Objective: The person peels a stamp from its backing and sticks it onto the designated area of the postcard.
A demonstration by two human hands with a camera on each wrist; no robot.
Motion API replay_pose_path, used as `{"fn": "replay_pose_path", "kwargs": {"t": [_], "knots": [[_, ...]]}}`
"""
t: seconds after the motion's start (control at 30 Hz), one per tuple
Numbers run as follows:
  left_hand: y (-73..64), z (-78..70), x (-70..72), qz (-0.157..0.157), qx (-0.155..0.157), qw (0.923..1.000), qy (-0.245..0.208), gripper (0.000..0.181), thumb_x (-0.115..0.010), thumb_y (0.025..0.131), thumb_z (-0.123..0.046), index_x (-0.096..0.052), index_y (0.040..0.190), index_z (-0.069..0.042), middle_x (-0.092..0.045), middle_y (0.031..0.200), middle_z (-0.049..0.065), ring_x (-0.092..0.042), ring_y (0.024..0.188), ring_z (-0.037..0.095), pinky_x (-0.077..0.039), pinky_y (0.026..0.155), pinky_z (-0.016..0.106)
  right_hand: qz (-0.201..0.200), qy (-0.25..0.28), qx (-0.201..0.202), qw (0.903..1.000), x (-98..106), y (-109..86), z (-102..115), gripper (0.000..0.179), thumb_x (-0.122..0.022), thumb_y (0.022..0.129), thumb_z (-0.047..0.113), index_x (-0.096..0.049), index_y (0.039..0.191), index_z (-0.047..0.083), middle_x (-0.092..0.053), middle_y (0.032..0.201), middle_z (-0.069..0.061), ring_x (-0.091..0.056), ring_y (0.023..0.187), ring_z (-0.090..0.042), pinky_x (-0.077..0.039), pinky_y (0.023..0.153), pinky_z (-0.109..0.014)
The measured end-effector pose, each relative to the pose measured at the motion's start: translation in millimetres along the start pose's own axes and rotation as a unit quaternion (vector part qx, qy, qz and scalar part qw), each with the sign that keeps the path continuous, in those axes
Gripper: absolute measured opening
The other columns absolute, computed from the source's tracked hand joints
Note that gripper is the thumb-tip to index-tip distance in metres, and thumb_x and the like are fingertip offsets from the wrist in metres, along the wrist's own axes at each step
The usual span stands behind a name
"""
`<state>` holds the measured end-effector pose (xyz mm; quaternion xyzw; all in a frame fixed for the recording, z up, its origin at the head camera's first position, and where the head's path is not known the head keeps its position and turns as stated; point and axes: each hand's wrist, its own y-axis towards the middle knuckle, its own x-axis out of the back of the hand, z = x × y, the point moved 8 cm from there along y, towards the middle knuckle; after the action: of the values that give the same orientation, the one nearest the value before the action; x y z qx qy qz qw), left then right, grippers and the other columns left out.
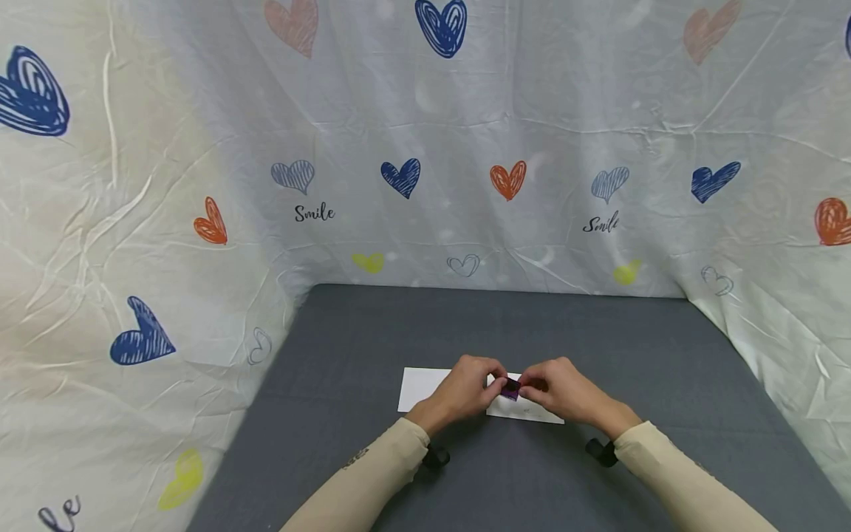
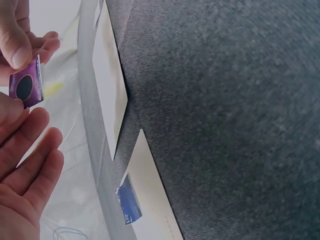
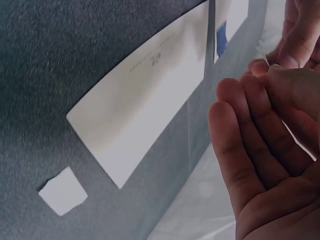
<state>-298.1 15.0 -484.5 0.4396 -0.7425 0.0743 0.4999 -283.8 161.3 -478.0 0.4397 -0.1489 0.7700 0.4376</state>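
Observation:
A small purple stamp [image 2: 27, 85] with serrated edges and a dark oval is held up between both hands above the table. My left hand [image 1: 462, 391] pinches one end of it between thumb and finger. At the opposite end, the thumb and finger of my right hand [image 1: 568, 388] grip it too. In the right wrist view the stamp appears edge-on as a thin sliver. Beneath the hands lies a white envelope [image 3: 160, 85] with small grey print. A second white envelope [image 1: 422, 386] lies to its left, bearing a blue stamp [image 2: 129, 202].
A small white square of paper [image 3: 63, 192] lies beside the printed envelope, hidden by my right hand in the head view. The table [image 1: 372, 332] has a dark grey cover. White cloth [image 1: 452, 103] with printed hearts hangs behind it and at both sides.

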Motion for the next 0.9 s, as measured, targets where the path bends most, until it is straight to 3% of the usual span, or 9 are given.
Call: {"fn": "replay_pose_path", "kwargs": {"t": [0.27, 0.37, 0.47, 0.63, 0.9], "knots": [[-2.4, 8.1, 1.6, -0.02, 0.044, 0.9988, -0.011, 0.012, -0.076, 0.103, -0.019, -0.077, 0.11, -0.009, -0.082, 0.106, 0.004, -0.078, 0.098, 0.022, -0.059, 0.083, 0.031, -0.003, 0.015, 0.009, 0.9998, -5.3, 3.7, 4.3, 0.005, -0.078, 0.102, 0.013, -0.082, 0.102, 0.014, -0.082, 0.094, -0.003, -0.069, 0.077, 0.002, -0.059, 0.071, -0.025], [-3.4, 10.4, 3.7, -0.032, 0.058, 0.9977, -0.011, 0.012, -0.078, 0.102, -0.022, -0.074, 0.106, -0.011, -0.08, 0.103, 0.003, -0.077, 0.094, 0.021, -0.059, 0.08, 0.03, -0.003, 0.012, 0.009, 0.9999, -6.8, 5.2, 5.4, 0.004, -0.078, 0.102, 0.014, -0.082, 0.102, 0.014, -0.082, 0.093, -0.002, -0.068, 0.076, 0.003, -0.058, 0.071, -0.024], [-3.2, 11.1, 4.1, -0.033, 0.058, 0.9977, -0.009, 0.008, -0.077, 0.103, -0.02, -0.076, 0.101, -0.012, -0.078, 0.095, 0.001, -0.072, 0.084, 0.014, -0.054, 0.073, 0.024, -0.006, 0.005, 0.01, 0.9999, -8.0, 6.8, 6.3, 0.005, -0.078, 0.102, 0.014, -0.081, 0.1, 0.012, -0.081, 0.09, -0.001, -0.065, 0.074, 0.003, -0.056, 0.07, -0.024], [-3.1, 11.1, -0.9, -0.009, 0.049, 0.9972, -0.055, 0.01, -0.071, 0.105, -0.015, -0.079, 0.101, -0.011, -0.078, 0.091, 0.0, -0.062, 0.075, 0.001, -0.05, 0.069, 0.018, -0.01, -0.002, 0.021, 0.9997, -11.1, 9.5, 10.0, 0.007, -0.077, 0.103, 0.015, -0.08, 0.099, 0.012, -0.079, 0.088, 0.002, -0.064, 0.073, 0.003, -0.056, 0.069, -0.024], [-5.3, 10.9, -4.4, 0.015, 0.04, 0.9951, -0.089, 0.018, -0.062, 0.107, -0.011, -0.08, 0.104, -0.009, -0.078, 0.09, 0.001, -0.058, 0.074, 0.001, -0.05, 0.071, 0.019, -0.014, -0.02, 0.026, 0.9994, -13.1, 9.8, 14.4, 0.005, -0.076, 0.103, 0.014, -0.079, 0.099, 0.014, -0.075, 0.088, 0.01, -0.064, 0.074, 0.004, -0.057, 0.07, -0.024]]}}
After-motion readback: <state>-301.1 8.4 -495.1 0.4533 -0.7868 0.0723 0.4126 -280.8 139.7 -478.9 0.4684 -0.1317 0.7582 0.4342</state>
